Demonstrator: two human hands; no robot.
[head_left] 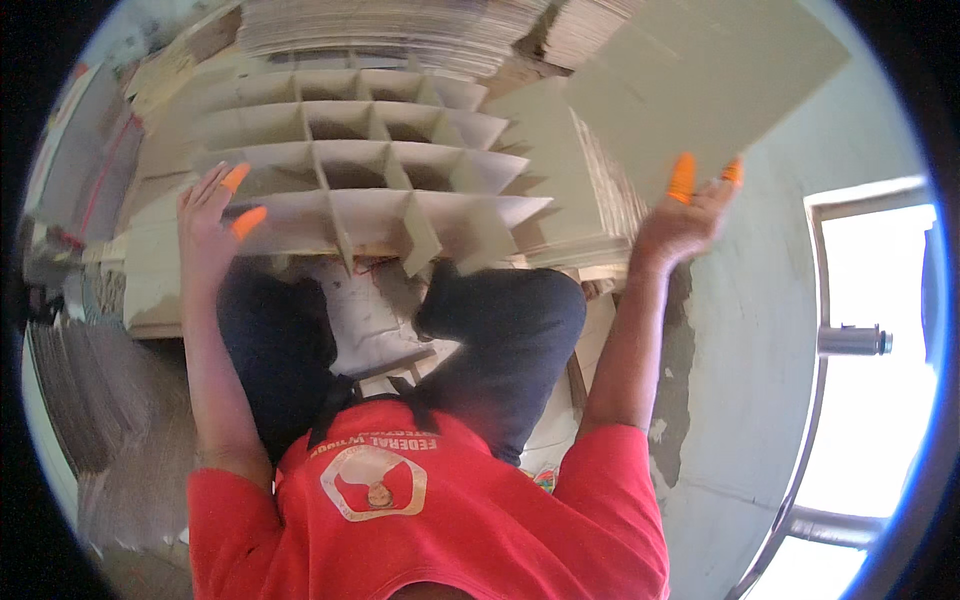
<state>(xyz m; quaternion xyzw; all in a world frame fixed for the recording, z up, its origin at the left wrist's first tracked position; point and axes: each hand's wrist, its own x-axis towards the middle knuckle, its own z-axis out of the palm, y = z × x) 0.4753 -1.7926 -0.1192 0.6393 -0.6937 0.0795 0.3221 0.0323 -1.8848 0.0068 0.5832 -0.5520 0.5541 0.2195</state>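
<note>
In front of me stands a grid of interlocked cardboard dividers, its strips crossing to form several open cells. Beside its near left end is my left hand, fingers apart and holding nothing; orange covers wrap its thumb and a finger. My right hand grips the near edge of a large flat cardboard sheet, raised and tilted at the upper right. Orange covers show on two of its fingers too, over the sheet's edge. Part of that grip is hidden. Below the sheet lies a stack of cardboard sheets, right of the grid.
Bundled cardboard strips are piled behind the grid. More stacked cardboard stands at the lower left. A pale wall with a bright window rises close on my right. My bent legs are below the grid.
</note>
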